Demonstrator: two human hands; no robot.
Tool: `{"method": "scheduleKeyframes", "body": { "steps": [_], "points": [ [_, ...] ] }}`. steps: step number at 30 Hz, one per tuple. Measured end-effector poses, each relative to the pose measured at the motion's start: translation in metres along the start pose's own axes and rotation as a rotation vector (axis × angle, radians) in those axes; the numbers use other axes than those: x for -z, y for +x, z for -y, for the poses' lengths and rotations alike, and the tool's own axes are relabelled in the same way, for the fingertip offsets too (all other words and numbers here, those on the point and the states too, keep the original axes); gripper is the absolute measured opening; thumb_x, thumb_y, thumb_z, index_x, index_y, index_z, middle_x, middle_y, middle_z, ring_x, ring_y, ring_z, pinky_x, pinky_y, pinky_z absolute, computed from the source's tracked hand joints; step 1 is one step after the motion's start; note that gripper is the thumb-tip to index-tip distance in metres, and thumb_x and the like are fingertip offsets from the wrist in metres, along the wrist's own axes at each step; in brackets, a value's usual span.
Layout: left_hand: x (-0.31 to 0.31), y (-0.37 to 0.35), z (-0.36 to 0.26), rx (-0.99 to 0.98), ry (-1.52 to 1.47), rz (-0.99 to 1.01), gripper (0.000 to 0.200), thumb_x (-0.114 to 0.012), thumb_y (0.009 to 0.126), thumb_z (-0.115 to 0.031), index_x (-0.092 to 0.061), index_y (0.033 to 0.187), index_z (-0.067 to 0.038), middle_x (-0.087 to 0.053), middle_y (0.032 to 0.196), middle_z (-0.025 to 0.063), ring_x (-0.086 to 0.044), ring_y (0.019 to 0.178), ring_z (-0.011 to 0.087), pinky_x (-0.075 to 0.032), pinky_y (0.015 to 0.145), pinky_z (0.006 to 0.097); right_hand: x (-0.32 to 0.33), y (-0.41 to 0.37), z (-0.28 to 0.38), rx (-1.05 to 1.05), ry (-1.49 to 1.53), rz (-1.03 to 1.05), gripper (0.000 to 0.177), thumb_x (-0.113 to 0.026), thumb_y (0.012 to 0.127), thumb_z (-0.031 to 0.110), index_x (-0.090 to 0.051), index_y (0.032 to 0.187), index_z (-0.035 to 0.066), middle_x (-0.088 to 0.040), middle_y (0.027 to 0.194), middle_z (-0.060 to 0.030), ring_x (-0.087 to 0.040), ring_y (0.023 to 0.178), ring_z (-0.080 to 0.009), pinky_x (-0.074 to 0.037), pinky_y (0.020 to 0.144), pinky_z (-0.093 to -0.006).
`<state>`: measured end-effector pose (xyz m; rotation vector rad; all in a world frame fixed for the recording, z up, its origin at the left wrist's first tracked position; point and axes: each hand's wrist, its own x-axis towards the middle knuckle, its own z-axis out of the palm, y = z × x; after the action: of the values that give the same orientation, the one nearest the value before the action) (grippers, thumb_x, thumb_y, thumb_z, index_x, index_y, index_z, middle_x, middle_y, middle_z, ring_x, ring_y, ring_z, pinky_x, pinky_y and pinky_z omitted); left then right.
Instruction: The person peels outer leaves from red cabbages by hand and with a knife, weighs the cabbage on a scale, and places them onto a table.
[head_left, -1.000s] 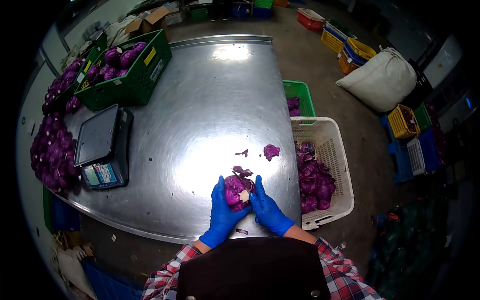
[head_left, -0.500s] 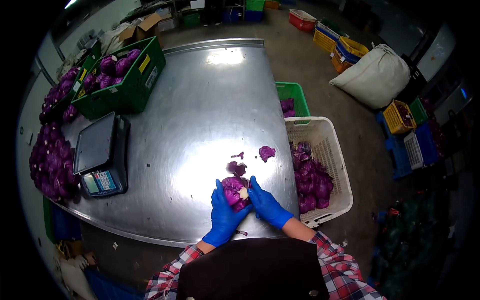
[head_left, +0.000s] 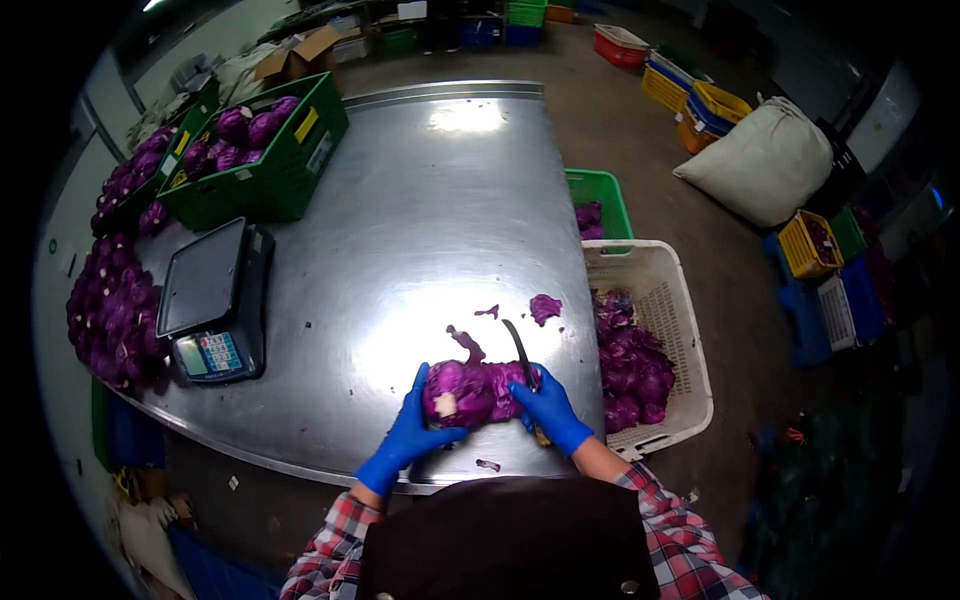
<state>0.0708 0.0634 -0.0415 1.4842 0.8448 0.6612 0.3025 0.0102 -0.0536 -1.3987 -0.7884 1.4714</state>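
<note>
A red cabbage [head_left: 456, 388] with a pale cut stem sits low over the metal table [head_left: 420, 250], and my blue-gloved left hand [head_left: 408, 425] is wrapped round its left side. My right hand [head_left: 550, 408], also gloved, grips a knife [head_left: 520, 345] whose dark curved blade points away from me. The same hand's fingers close on a purple outer leaf [head_left: 503, 390] at the cabbage's right side. Beyond the cabbage lie a dark leaf strip [head_left: 467, 343] and a torn leaf piece [head_left: 545, 308]. A small scrap [head_left: 488, 465] rests near the front edge.
To the right, a white basket [head_left: 690, 370] holds purple leaves, with a green crate [head_left: 612, 190] behind it. A scale [head_left: 212, 300] stands left, near a heap of cabbages [head_left: 110, 320]. A green crate of cabbages [head_left: 240, 195] sits on the table's far left.
The cabbage has turned, its stem now facing the near left. My hands have moved apart, an outer leaf stretches toward the right hand, and the knife blade now shows upright.
</note>
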Motion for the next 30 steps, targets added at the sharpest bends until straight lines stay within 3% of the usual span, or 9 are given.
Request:
{"method": "scheduleKeyframes", "body": {
  "steps": [3,9,11,15,17,22,25,27,30],
  "points": [
    [0.003,-0.008,-0.029,0.320,-0.277,-0.183,0.104,-0.082,0.066,-0.020,-0.014,0.142,0.000,-0.040,0.134,0.0189,-0.045,0.122,0.0260,-0.037,0.103,0.0360,-0.025,-0.017,0.005,0.049,0.009,0.005,0.044,-0.064,0.085,0.020,-0.047,0.125,0.008,-0.056,0.070,-0.0006,-0.045,0.042,-0.0054,-0.037,0.038,-0.0203],
    [-0.025,-0.003,0.022,0.071,-0.178,-0.399,0.094,-0.082,0.067,-0.022,-0.023,0.137,-0.002,-0.043,0.129,0.0163,-0.047,0.118,0.0251,-0.039,0.102,0.0362,0.009,0.022,-0.017,0.078,0.092,-0.178,0.025,-0.063,0.084,0.016,-0.056,0.107,0.008,-0.054,0.064,0.0005,-0.043,0.041,-0.0046,-0.034,0.037,-0.0199],
    [-0.035,0.003,0.024,-0.009,-0.147,-0.385,0.097,-0.083,0.067,-0.023,-0.021,0.138,-0.002,-0.041,0.131,0.0169,-0.046,0.119,0.0255,-0.039,0.101,0.0367,0.033,0.030,-0.027,0.290,-0.354,-0.234,0.062,-0.067,0.082,0.024,-0.037,0.134,0.009,-0.062,0.099,-0.0166,-0.064,0.070,-0.0218,-0.052,0.060,-0.0314],
    [-0.050,0.016,0.013,-0.011,-0.165,-0.432,0.103,-0.083,0.065,-0.030,-0.019,0.139,0.000,-0.039,0.133,0.0184,-0.045,0.120,0.0286,-0.039,0.101,0.0398,-0.001,-0.014,0.052,0.420,-0.923,-0.115,0.109,-0.072,0.070,0.051,-0.003,0.147,0.019,-0.022,0.144,-0.0271,-0.059,0.103,-0.0370,-0.053,0.075,-0.0377],
    [-0.047,0.018,0.000,0.120,0.408,-0.336,0.105,-0.083,0.061,-0.040,-0.024,0.138,0.002,-0.041,0.131,0.0216,-0.046,0.118,0.0322,-0.040,0.098,0.0411,-0.016,-0.014,0.046,0.563,-1.007,-0.045,0.097,-0.070,0.071,0.053,-0.018,0.145,0.017,-0.036,0.137,-0.0248,-0.062,0.097,-0.0345,-0.053,0.073,-0.0372],
    [-0.034,0.018,-0.015,-0.086,0.607,-0.064,0.106,-0.085,0.054,-0.041,-0.031,0.138,-0.004,-0.044,0.131,0.0182,-0.046,0.118,0.0322,-0.039,0.099,0.0398,0.018,0.013,0.036,0.404,-0.689,-0.350,0.021,-0.061,0.083,0.023,-0.062,0.094,0.004,-0.063,0.076,-0.0172,-0.065,0.068,-0.0257,-0.051,0.061,-0.0338],
    [-0.013,0.016,0.008,-0.168,0.273,0.042,0.103,-0.086,0.056,-0.036,-0.031,0.138,-0.006,-0.039,0.135,0.0166,-0.043,0.122,0.0300,-0.037,0.103,0.0389,0.055,0.023,0.003,0.269,-0.324,-0.344,0.035,-0.067,0.081,0.025,-0.059,0.103,-0.001,-0.066,0.088,-0.0169,-0.065,0.077,-0.0257,-0.052,0.069,-0.0318],
    [-0.009,0.013,0.004,-0.092,0.073,0.073,0.101,-0.086,0.058,-0.031,-0.030,0.139,-0.007,-0.034,0.139,0.0148,-0.039,0.126,0.0277,-0.033,0.106,0.0379,0.076,0.012,0.003,0.377,-0.791,-0.530,0.054,-0.072,0.078,0.029,-0.050,0.115,-0.005,-0.062,0.105,-0.0198,-0.062,0.092,-0.0295,-0.050,0.081,-0.0334],
    [-0.012,0.016,-0.003,-0.101,0.146,0.089,0.102,-0.086,0.059,-0.030,-0.028,0.140,-0.007,-0.031,0.140,0.0153,-0.035,0.129,0.0284,-0.031,0.107,0.0389,0.060,0.009,0.001,0.402,-0.600,-0.372,0.069,-0.075,0.074,0.034,-0.044,0.122,-0.005,-0.057,0.113,-0.0203,-0.059,0.102,-0.0319,-0.046,0.089,-0.0360]
  ]
}}
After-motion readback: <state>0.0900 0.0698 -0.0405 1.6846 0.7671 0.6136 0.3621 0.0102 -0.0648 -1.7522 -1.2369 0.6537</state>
